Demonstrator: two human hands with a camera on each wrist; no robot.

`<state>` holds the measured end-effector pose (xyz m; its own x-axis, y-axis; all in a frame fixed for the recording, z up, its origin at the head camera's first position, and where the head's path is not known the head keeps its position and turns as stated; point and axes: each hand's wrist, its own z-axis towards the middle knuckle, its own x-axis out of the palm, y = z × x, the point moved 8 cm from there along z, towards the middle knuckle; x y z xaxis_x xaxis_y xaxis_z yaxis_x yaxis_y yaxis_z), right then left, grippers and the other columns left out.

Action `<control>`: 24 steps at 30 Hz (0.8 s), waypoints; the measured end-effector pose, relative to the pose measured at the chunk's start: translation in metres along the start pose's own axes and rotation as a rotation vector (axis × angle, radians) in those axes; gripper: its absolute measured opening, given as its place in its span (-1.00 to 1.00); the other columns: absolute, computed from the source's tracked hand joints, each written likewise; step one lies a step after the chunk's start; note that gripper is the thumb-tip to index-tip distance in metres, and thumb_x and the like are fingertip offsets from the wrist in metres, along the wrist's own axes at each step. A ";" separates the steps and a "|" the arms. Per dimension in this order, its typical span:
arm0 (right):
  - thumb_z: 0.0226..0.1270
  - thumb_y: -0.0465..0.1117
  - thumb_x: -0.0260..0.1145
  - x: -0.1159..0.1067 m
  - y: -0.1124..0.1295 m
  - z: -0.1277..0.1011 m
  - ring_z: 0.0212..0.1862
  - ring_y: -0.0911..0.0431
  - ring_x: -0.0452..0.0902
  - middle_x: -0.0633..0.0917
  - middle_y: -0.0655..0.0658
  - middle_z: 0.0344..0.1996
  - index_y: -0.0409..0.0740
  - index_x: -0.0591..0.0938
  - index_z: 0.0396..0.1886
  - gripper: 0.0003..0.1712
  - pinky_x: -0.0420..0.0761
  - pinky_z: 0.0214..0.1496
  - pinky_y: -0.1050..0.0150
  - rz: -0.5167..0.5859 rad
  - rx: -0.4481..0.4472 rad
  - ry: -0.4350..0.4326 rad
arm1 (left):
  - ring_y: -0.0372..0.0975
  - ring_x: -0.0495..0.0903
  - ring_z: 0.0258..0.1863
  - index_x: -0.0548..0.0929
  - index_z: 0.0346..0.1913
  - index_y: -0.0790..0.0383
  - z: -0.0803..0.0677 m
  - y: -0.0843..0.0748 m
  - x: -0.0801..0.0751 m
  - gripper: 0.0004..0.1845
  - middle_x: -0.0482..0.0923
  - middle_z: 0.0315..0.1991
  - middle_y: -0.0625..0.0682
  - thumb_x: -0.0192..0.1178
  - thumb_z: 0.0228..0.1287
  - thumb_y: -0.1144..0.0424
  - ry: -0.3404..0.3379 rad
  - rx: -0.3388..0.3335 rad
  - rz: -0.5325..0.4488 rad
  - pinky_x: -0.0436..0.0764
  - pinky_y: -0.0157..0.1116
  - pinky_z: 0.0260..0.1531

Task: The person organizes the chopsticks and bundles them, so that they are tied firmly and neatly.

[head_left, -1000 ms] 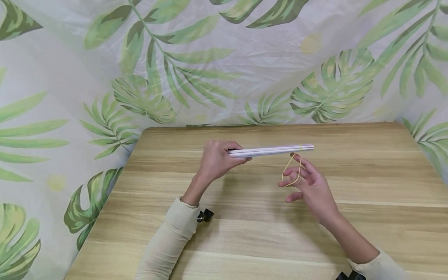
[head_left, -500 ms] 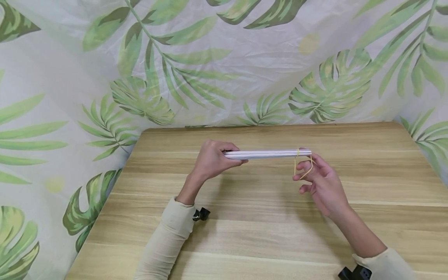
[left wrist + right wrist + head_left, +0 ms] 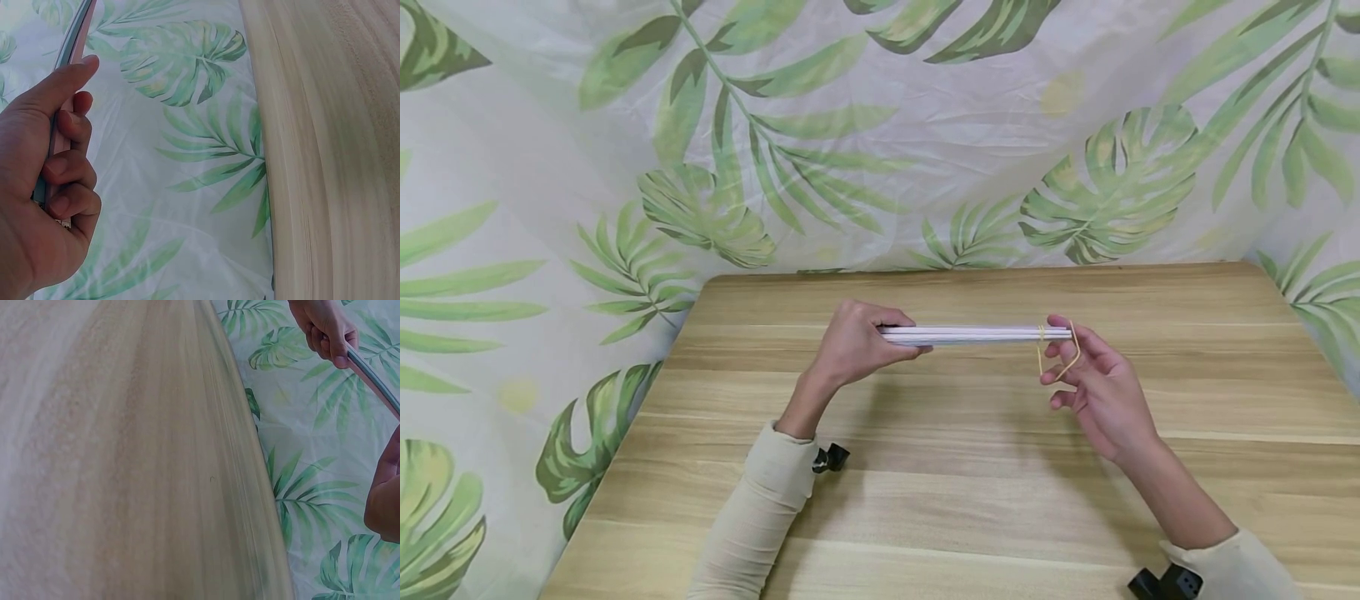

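My left hand (image 3: 853, 343) grips a bundle of pale chopsticks (image 3: 970, 335) by one end, level above the table. Teal and pink sides of the chopsticks (image 3: 80, 37) show in the left wrist view, with the fingers curled round them and the thumb laid along them. A thin yellow rubber band (image 3: 1079, 348) is wound round the bundle near its right end, and a loop of it hangs off there. My right hand (image 3: 1108, 392) holds that loop stretched over its bent fingers, right at the bundle's tip. In the right wrist view the right hand (image 3: 384, 506) is partly cut off.
A wooden table (image 3: 970, 508) lies beneath both hands, its far edge meeting a leaf-patterned cloth (image 3: 850, 133). Small black devices sit at the left cuff (image 3: 831, 458) and right cuff (image 3: 1172, 582).
My right hand has moved right and slightly up, bringing the rubber band's loop from below the bundle to its right tip. The bundle's right end has lowered a little, so it lies more level.
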<state>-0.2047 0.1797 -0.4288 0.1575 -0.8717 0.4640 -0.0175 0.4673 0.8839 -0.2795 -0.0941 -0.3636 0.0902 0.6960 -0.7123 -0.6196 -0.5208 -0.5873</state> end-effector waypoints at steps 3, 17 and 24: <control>0.73 -0.23 0.13 -0.001 0.000 0.000 -0.27 0.24 0.74 0.68 0.06 -0.11 0.00 0.60 0.41 -0.61 0.68 -0.40 0.39 -0.019 0.005 -0.006 | -0.42 0.56 -0.61 0.89 -0.36 0.11 0.000 -0.002 0.001 -0.84 0.83 -0.46 -0.09 0.67 0.09 0.15 0.007 0.015 0.016 0.52 -0.44 -0.52; 0.68 -0.28 0.22 -0.006 -0.003 0.005 -0.30 0.23 0.72 0.62 0.08 -0.17 -0.04 0.67 0.32 -0.66 0.69 -0.39 0.36 -0.073 0.031 -0.051 | -0.44 0.48 -0.62 0.90 -0.35 0.09 -0.001 -0.007 0.009 -0.85 0.81 -0.48 -0.12 0.68 0.07 0.16 0.054 0.057 0.078 0.45 -0.47 -0.52; 0.66 -0.30 0.24 -0.005 -0.004 0.006 -0.31 0.24 0.72 0.62 0.03 -0.18 0.01 0.71 0.24 -0.69 0.69 -0.39 0.38 -0.095 0.024 -0.050 | -0.45 0.46 -0.61 0.91 -0.36 0.07 -0.001 -0.009 0.012 -0.86 0.81 -0.49 -0.14 0.68 0.08 0.17 0.070 0.070 0.079 0.44 -0.47 -0.52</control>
<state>-0.2113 0.1812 -0.4340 0.1104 -0.9183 0.3801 -0.0289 0.3793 0.9248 -0.2722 -0.0810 -0.3671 0.0918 0.6171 -0.7815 -0.6794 -0.5349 -0.5022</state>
